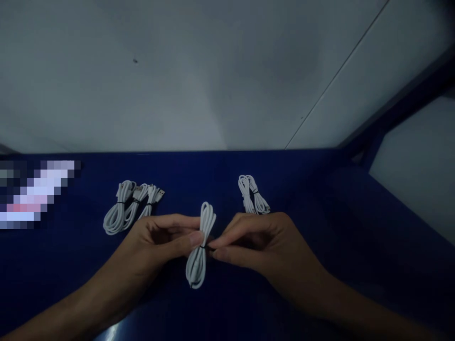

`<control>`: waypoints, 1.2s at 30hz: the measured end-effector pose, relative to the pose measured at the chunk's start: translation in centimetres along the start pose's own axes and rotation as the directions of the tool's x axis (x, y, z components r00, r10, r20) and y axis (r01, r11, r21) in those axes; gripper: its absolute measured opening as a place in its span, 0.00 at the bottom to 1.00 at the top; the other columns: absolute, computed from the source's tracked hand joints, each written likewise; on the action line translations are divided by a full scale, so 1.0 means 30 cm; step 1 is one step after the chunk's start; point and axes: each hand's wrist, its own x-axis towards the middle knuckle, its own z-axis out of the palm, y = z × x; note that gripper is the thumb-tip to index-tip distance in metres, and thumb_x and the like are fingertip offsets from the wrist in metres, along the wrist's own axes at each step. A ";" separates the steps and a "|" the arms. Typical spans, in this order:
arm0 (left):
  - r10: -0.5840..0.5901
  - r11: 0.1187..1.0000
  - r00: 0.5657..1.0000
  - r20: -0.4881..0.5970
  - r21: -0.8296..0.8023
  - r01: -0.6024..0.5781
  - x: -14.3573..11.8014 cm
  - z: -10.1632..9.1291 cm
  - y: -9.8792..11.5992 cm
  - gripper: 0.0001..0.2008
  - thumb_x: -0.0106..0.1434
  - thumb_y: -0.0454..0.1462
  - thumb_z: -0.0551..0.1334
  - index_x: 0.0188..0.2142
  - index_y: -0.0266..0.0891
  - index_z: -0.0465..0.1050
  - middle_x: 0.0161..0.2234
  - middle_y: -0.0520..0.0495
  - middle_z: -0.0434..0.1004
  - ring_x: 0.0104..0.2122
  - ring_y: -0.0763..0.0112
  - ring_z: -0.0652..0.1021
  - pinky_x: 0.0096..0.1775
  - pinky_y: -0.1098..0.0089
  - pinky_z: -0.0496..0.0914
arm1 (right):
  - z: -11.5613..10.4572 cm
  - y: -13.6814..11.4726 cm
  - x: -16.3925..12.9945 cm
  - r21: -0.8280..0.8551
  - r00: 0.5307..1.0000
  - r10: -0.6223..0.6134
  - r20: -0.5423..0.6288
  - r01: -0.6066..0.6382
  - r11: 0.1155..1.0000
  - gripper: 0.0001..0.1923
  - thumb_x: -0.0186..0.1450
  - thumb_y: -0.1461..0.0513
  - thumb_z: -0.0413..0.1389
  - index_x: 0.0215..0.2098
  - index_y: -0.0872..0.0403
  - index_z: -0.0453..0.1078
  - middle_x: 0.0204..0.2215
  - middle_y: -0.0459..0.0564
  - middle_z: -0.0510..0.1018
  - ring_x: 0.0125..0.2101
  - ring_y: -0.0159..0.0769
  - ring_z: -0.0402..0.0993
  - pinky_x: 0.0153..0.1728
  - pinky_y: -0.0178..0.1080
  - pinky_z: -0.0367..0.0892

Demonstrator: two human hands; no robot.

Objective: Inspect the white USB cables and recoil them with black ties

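Cable (pixel 199 258) | left hand (pixel 153 242): pinching it | right hand (pixel 267 244): pinching tie (pixel 203 246), end hidden

The person's left hand (pixel 156 239) is closed in a pinch; right hand (pixel 268 241), thumb and index tips together. Left forearm (pixel 81 303) and right forearm (pixel 355 310) bare, angled inward.

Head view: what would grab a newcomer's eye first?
The white coil, low centre, pinched by the left hand, with the right hand at its dark tie. Next, the left coils and right coils beyond the hands, bright on the blue table. A pixelated patch also stands out, far left.
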 end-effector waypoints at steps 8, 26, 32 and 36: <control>-0.030 0.994 0.990 0.138 0.104 0.016 -0.004 0.035 0.034 0.11 0.72 0.35 0.73 0.51 0.50 0.91 0.33 0.50 0.90 0.39 0.64 0.88 0.45 0.71 0.80 | -0.003 -0.017 -0.016 -0.215 0.991 -0.117 -0.065 0.101 0.971 0.08 0.65 0.67 0.75 0.36 0.46 0.88 0.34 0.41 0.91 0.36 0.32 0.88 0.38 0.32 0.81; 0.072 0.991 0.986 0.147 0.104 -0.088 -0.019 0.061 0.053 0.07 0.71 0.36 0.73 0.45 0.47 0.92 0.34 0.51 0.81 0.37 0.69 0.81 0.32 0.78 0.73 | -0.001 -0.036 -0.015 -0.203 0.999 -0.031 -0.040 0.022 0.979 0.05 0.70 0.63 0.71 0.36 0.49 0.83 0.34 0.42 0.89 0.36 0.34 0.87 0.39 0.36 0.79; -0.095 0.995 0.962 0.255 0.010 0.096 -0.039 0.047 0.054 0.10 0.72 0.44 0.75 0.48 0.47 0.91 0.32 0.46 0.90 0.31 0.70 0.86 0.33 0.76 0.78 | 0.010 -0.028 -0.010 -0.018 0.995 0.082 0.054 -0.081 0.997 0.15 0.61 0.61 0.79 0.32 0.50 0.76 0.30 0.43 0.88 0.33 0.36 0.87 0.38 0.39 0.81; -0.095 0.988 0.974 0.204 -0.102 0.118 -0.034 0.052 0.040 0.16 0.60 0.43 0.84 0.46 0.46 0.89 0.28 0.52 0.89 0.27 0.67 0.88 0.31 0.74 0.81 | 0.006 -0.001 -0.026 -0.068 0.998 -0.058 0.019 0.059 0.996 0.25 0.55 0.64 0.82 0.43 0.46 0.77 0.30 0.37 0.81 0.29 0.32 0.80 0.31 0.34 0.76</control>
